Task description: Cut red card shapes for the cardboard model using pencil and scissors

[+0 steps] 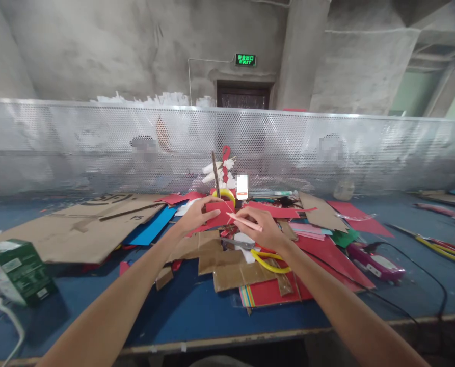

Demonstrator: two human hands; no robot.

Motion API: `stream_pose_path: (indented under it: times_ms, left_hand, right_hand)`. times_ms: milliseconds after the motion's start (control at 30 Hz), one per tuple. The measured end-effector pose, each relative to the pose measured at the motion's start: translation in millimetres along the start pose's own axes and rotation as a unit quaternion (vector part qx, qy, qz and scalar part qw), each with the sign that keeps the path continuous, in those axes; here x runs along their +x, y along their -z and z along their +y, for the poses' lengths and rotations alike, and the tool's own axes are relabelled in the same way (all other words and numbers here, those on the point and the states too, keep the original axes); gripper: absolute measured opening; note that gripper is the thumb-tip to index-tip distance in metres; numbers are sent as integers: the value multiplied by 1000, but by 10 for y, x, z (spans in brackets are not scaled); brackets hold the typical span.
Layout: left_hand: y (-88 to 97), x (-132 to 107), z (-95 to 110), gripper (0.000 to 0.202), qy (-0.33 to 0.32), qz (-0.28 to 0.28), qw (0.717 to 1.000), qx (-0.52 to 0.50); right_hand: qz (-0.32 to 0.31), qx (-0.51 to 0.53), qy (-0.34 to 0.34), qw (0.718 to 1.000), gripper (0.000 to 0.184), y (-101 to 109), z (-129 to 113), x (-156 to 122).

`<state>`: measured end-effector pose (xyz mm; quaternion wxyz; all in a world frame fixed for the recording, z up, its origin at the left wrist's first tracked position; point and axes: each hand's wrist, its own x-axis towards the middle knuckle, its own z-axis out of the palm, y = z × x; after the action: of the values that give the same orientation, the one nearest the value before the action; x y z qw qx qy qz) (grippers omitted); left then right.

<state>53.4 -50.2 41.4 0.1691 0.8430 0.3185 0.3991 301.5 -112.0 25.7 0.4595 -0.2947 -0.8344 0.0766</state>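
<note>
My left hand [196, 216] grips a piece of red paper [218, 213] above the pile, thumb in front. In my right hand [263, 227] is a pink pen [246, 221], its tip touching or very near the paper's right edge. Directly below lie scissors with yellow handles [269, 262], partly covered by my right wrist, and cut pieces of brown cardboard [246, 272]. Behind the paper stand a roll of yellow tape [227, 194], a thin brown stick [215, 176] and a white-and-red paper craft [226, 165].
A large cardboard sheet [78, 229] and blue paper [151, 227] lie left, near a green carton [24, 272]. Red sheets [334, 262], a purple device [376, 262] with a black cable and more scissors [441, 247] lie right. A perforated metal screen [97, 148] closes the back.
</note>
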Motion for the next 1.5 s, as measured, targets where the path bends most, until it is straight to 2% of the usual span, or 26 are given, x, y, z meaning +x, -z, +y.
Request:
stream_pose_path:
  times_ms: [133,267,367,467,767,1067,1300,1500]
  left_hand:
    - [-11,-2,1,40,-7,11,1000,1]
    - [-30,-9,21,40,-6,9,1000,-1]
    - [-41,-11,21,38,-34,12,999,-4]
    - [-52,-8,5,38,-59,17,998,-16]
    - [-80,-2,-35,35,-76,22,997,-11]
    - [-106,-11,-81,42,-60,24,998,-20]
    - [-113,-21,-36,38,-80,21,996,-16]
    - [-116,-29,-19,39,-70,29,997,-14]
  right_hand:
    - [53,-7,3,999,20,-64,-74,76]
    - [49,-13,-7,999,21,-169,-92,141]
    - [45,-14,-10,999,18,-219,-75,166]
    - [55,-14,11,998,19,-234,-75,179]
    - [69,-38,52,996,27,-262,-61,198]
    - [36,-28,36,998,27,-275,-73,177]
    - [61,-29,26,997,24,-278,-86,189]
    - [23,-18,18,999,25,-273,-104,187]
